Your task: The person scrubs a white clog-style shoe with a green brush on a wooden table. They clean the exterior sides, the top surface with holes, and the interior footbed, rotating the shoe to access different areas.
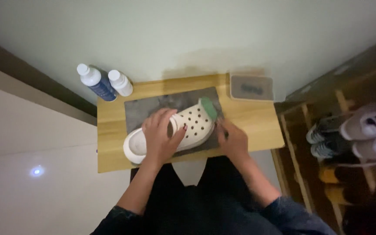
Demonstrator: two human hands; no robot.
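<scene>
Head view. The left hand (161, 138) extends forward from a bare forearm, palm down, fingers curled over the heel opening and strap area of the white clog (172, 132), gripping it and pressing it down. The right hand (231, 140) lies just beside the clog's toe end, fingers partly curled (whether it holds anything cannot be determined; the view is blurred there). A green patch (208, 107) sits at the clog's toe tip.

The clog lies toe pointing away and to the right, on a grey mat (142, 109) that covers the middle of the small wooden table (109, 143). Beyond the clog's heel side, two white-capped bottles (105, 83) stand at the table's far corner. Beyond the toe, a flat rectangular block (251, 87) rests on the table's far edge. Well apart from the clog, a shoe rack (353, 139) holds several pairs.
</scene>
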